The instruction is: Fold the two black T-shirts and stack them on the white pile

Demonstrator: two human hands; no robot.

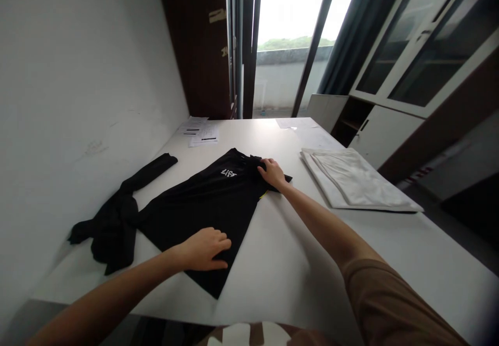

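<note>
A black T-shirt with white lettering on its chest lies spread on the table, its collar pointing away from me and its hem nearest me. My left hand rests on the lower part of the shirt, thumb apart from the fingers, holding nothing. Up at the shoulder beside the collar, the fingers of my right hand curl over a bunched bit of the black cloth. Part of a sleeve shows beyond that hand, and a bit of yellow peeks out below it.
A crumpled black garment lies to the left, touching the shirt's edge, near the wall. Folded white cloth lies at the right. Papers are at the far left of the white table. A cabinet stands beyond at right.
</note>
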